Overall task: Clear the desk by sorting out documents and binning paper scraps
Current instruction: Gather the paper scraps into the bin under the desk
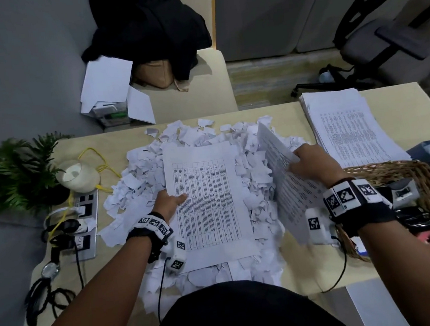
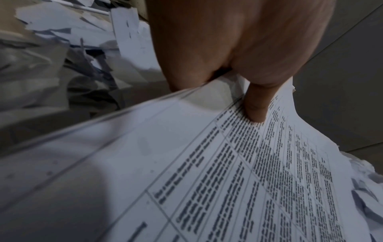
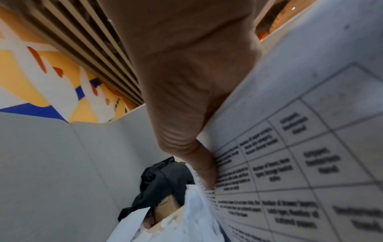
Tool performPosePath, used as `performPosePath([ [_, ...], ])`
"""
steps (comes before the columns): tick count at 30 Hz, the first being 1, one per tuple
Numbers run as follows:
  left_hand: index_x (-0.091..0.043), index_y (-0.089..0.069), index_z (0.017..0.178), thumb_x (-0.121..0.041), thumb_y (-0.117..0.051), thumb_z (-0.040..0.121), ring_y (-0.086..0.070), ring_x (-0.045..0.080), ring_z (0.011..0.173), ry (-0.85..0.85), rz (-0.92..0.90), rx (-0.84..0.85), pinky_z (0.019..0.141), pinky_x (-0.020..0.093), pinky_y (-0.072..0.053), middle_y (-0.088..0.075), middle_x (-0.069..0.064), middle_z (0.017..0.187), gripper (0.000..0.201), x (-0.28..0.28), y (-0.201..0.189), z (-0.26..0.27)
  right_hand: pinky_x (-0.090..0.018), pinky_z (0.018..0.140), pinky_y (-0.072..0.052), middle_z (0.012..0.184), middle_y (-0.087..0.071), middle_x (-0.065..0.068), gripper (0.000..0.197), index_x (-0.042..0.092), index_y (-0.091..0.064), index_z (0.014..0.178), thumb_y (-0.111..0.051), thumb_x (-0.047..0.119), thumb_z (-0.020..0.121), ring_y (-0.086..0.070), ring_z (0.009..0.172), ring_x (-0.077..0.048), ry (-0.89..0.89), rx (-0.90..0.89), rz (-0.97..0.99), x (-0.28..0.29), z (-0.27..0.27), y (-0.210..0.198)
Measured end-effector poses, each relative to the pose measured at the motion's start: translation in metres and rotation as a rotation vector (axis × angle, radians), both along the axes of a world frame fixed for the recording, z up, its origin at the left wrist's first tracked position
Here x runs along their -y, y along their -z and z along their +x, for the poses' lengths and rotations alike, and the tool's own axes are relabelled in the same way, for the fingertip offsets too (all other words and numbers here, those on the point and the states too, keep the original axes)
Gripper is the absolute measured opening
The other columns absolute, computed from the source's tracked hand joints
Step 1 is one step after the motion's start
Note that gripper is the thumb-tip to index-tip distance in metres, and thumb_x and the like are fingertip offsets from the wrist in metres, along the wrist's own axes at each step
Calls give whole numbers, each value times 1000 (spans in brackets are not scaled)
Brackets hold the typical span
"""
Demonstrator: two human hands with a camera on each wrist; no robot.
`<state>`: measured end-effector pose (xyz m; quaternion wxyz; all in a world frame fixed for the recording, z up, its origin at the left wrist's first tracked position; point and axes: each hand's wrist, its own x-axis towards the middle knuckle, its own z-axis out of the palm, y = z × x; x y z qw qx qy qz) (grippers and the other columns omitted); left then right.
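Note:
A big heap of torn paper scraps (image 1: pixel 141 175) covers the middle of the beige desk (image 1: pixel 293 118). My left hand (image 1: pixel 169 201) pinches the left edge of a printed table sheet (image 1: pixel 210 202) lying over the heap; the thumb (image 2: pixel 256 104) presses on top of the print (image 2: pixel 248 180). My right hand (image 1: pixel 311 164) grips a second printed sheet (image 1: pixel 283 172), lifted and tilted on edge at the heap's right side. In the right wrist view the thumb (image 3: pixel 205 165) lies against this sheet (image 3: pixel 300 147). A stack of sorted documents (image 1: pixel 350 134) lies at the far right.
A wicker basket (image 1: pixel 421 185) stands at the right by my wrist. At the left are a plant (image 1: pixel 17 171), a power strip (image 1: pixel 87 212) with a yellow cable, and a watch (image 1: pixel 49 270). A box with papers (image 1: pixel 109 99) and a dark bag (image 1: pixel 148 30) sit behind the desk.

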<state>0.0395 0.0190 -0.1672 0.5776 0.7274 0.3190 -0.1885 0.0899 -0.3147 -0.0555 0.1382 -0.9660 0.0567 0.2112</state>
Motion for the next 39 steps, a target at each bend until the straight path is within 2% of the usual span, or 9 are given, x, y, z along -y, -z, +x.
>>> performPosePath([
  [11,8,-34,141,-6,-62,92,-40,34,134,-40,-70,21,109,39,-30,-40,22,147,58,15,-41,-9,-33,64,-38,83,-50,-10,20,9,-60,99,-61,17,81,-48,74,-30,-145,251,-138,-39,-20,-122],
  [16,3,-39,137,-13,-73,83,-42,25,131,-61,-96,-11,109,42,-31,-46,9,141,65,5,-17,-6,-28,64,-36,78,-59,3,22,20,-66,101,-68,15,80,-53,81,-19,-152,342,219,-48,-23,-159],
  [19,2,-29,144,-14,-73,83,-36,33,137,-92,-107,-31,112,45,-28,-35,17,151,76,3,-7,-5,-34,71,-56,94,-71,0,36,17,-65,114,-74,16,79,-68,79,-17,-9,280,556,-53,-11,-112],
  [23,0,-47,131,-2,-69,83,-52,22,120,-104,-135,6,102,33,-38,-54,9,131,53,3,-19,-10,-36,74,-59,108,-71,-11,37,13,-58,117,-73,15,83,-69,84,-21,233,121,725,-60,-10,0],
  [25,-7,-41,138,-27,-66,90,-44,17,124,-138,-186,5,106,33,-31,-45,-1,136,58,1,-19,-11,-27,68,-53,113,-67,-15,38,7,-54,121,-69,11,87,-67,87,-24,283,46,661,-69,-23,43],
  [28,-24,-35,148,-88,-60,59,-33,23,140,-229,-335,-61,114,52,-25,-33,0,155,112,-17,45,-6,-27,71,-44,115,-64,-18,40,3,-50,123,-66,14,89,-63,98,-31,283,-53,499,-82,-42,92],
  [30,-19,-46,139,-77,-68,66,-39,19,135,-190,-342,-54,115,49,-25,-42,-3,147,96,-11,32,-8,-28,75,-44,116,-63,-19,41,3,-50,124,-66,15,88,-61,104,-33,259,-69,432,-90,-45,110],
  [34,-11,-57,120,-18,-77,80,-55,25,121,-40,-157,82,97,29,-40,-63,3,117,45,9,-19,-14,-27,81,-42,119,-61,-17,48,1,-49,125,-70,18,85,-57,110,-32,166,-95,400,-103,-43,125],
  [39,-16,-47,120,-19,-72,85,-48,12,112,12,-89,256,93,25,-32,-49,-7,108,43,12,-58,-10,-28,85,-43,114,-57,-2,72,8,-51,123,-87,38,68,-53,101,-17,296,74,574,-95,-24,102],
])
